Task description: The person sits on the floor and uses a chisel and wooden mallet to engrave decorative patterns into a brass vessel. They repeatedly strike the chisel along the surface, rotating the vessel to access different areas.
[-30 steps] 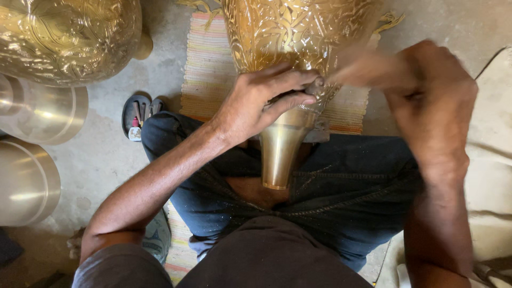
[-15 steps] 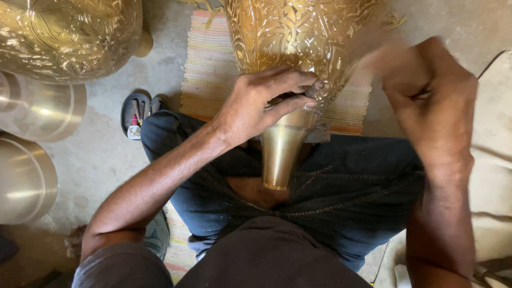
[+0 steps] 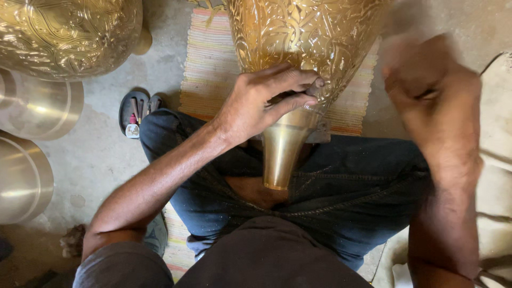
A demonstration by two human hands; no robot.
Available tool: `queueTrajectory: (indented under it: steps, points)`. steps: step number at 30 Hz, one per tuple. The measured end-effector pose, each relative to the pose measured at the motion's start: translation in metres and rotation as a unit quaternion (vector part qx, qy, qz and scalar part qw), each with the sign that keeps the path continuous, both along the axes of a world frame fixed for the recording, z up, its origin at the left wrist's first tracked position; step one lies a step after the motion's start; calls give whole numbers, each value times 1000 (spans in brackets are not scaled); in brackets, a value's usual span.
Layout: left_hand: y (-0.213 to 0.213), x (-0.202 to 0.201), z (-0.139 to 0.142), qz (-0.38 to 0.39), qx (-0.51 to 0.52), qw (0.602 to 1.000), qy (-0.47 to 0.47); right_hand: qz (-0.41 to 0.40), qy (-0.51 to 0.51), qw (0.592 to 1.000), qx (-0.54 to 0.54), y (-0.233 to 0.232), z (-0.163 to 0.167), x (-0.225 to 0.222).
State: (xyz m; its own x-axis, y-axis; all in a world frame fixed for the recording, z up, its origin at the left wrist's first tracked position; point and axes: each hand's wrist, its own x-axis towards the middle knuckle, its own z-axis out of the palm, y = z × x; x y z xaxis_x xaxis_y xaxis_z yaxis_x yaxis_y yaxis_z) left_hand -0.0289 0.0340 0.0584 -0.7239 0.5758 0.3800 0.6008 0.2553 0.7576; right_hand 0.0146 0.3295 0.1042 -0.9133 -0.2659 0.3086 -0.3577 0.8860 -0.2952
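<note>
Brassware, left to right: plain brass vessels (image 3: 24, 176) on the floor; sandal (image 3: 133, 113); left hand (image 3: 256, 104) pinching a small tool against an engraved brass vase (image 3: 304, 48) lying across the lap; right hand (image 3: 434, 101) blurred, grip unclear.

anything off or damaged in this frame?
No visible damage. The engraved brass vessel lies tilted across the person's lap, neck pointing toward them, with the left hand pressed on its lower body. The right hand is motion-blurred; what it holds can't be made out. A lone sandal lies on the floor.
</note>
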Motion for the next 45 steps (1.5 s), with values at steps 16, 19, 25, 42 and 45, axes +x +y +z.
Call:
queueTrajectory:
  steps: [16,19,25,42,45]
  points:
    - [-2,-3,-8,3,-4,1000,19,23,93,974,206,-19,19,-3]
    - [-1,-4,-15,-10,28,1000,8,-21,-30,999,-37,-18,15,-3]
    - [-6,-1,-11,12,15,1000,6,8,91,985,144,-10,9,-6]
    - [-9,-4,-17,12,21,1000,-16,0,-28,999,41,-33,29,-7]
    - [-7,-5,-21,12,24,1000,-9,15,53,988,143,-31,30,-9]
